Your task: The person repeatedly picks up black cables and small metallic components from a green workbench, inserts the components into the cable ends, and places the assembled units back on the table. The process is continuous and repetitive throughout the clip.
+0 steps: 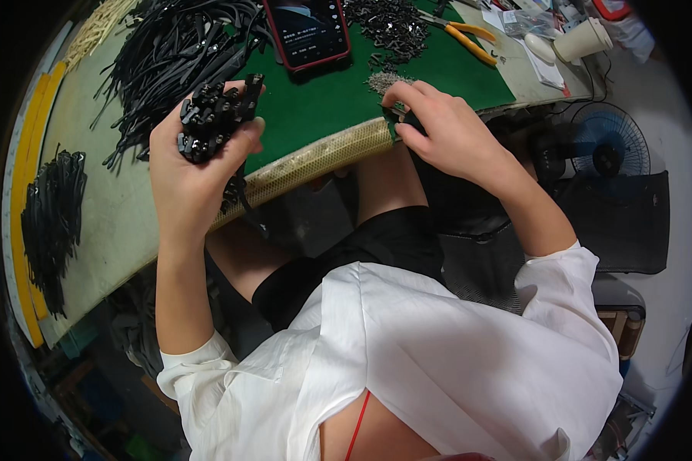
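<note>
My left hand (178, 165) is closed around a bundle of black straps (215, 121), their glossy buckle-like ends sticking up from the fist. One strap tail dangles below it over the table edge. At the front edge of the green mat (307, 115), my right hand (461, 134) has its thumb and fingers bent toward each other. Something small and dark shows at those fingertips, too small to name. Just beyond them lies a little pile of fine silvery pins (384, 80). A larger heap of small black parts (388, 34) sits farther back.
Loose black straps (177, 54) are heaped at the back left, with another bunch (54, 223) by the yellow strip (32, 192). A phone (309, 34) lies at the back, orange-handled pliers (473, 44) to its right. Gold mesh (315, 157) covers the front edge. A fan (609, 146) stands right.
</note>
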Action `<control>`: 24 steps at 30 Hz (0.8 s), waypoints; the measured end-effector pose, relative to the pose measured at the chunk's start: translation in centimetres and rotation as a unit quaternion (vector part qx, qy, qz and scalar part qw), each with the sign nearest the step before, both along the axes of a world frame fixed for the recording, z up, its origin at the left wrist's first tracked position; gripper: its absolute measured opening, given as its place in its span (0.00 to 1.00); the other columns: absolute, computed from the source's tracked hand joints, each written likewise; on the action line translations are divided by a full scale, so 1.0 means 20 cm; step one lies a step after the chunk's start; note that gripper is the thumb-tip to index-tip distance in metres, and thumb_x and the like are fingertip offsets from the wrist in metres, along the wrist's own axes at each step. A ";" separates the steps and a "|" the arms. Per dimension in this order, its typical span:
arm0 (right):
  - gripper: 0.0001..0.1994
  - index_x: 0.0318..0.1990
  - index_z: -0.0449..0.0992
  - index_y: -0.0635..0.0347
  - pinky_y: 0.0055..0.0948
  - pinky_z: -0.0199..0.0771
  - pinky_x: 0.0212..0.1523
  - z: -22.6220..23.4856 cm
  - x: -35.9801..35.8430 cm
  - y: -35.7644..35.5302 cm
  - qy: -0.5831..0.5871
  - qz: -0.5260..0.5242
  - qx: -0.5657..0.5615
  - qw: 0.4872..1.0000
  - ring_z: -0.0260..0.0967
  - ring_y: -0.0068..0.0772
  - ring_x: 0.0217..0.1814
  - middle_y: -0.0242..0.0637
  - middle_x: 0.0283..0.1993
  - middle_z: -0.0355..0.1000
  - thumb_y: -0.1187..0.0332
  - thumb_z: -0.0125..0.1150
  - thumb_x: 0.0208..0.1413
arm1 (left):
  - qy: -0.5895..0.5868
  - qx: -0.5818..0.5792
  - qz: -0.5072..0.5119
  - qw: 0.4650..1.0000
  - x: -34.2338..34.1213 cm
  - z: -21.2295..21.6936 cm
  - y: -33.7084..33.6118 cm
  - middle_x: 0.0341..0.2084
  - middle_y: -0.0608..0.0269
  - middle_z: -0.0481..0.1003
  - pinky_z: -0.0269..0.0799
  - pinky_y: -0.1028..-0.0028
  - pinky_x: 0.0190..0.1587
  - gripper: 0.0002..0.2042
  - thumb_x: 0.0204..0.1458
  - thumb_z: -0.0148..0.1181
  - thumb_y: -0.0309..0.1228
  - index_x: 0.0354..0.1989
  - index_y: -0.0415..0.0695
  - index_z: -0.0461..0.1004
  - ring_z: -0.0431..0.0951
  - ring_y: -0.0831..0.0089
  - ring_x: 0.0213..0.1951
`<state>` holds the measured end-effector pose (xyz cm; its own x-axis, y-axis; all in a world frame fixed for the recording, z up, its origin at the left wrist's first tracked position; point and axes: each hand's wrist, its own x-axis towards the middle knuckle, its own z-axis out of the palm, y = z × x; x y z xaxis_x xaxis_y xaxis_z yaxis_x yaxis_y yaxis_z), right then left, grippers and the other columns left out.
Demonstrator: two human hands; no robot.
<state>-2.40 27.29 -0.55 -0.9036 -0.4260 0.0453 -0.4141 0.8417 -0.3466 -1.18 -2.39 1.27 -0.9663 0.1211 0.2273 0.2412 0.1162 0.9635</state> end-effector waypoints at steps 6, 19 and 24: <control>0.13 0.48 0.71 0.58 0.43 0.75 0.44 0.00 0.00 -0.01 0.002 -0.006 -0.006 1.000 0.74 0.50 0.42 0.46 0.43 0.73 0.71 0.56 0.54 | 0.004 -0.016 -0.004 1.000 0.00 0.00 0.00 0.30 0.61 0.80 0.76 0.79 0.36 0.14 0.48 0.63 0.19 0.46 0.33 0.77 0.80 0.77 0.30; 0.14 0.49 0.71 0.58 0.42 0.75 0.43 0.00 -0.01 -0.02 0.005 -0.007 0.015 1.000 0.75 0.50 0.42 0.45 0.43 0.73 0.70 0.57 0.55 | 0.010 -0.004 -0.011 1.000 0.01 0.00 0.01 0.29 0.62 0.80 0.77 0.79 0.35 0.14 0.48 0.64 0.19 0.45 0.33 0.77 0.80 0.79 0.29; 0.14 0.50 0.71 0.57 0.43 0.75 0.43 0.02 -0.02 -0.04 -0.002 -0.004 0.040 0.999 0.75 0.51 0.42 0.46 0.44 0.73 0.70 0.57 0.55 | 0.000 -0.004 0.008 1.000 0.03 0.01 0.01 0.28 0.64 0.79 0.75 0.80 0.34 0.14 0.47 0.65 0.19 0.45 0.33 0.77 0.79 0.79 0.28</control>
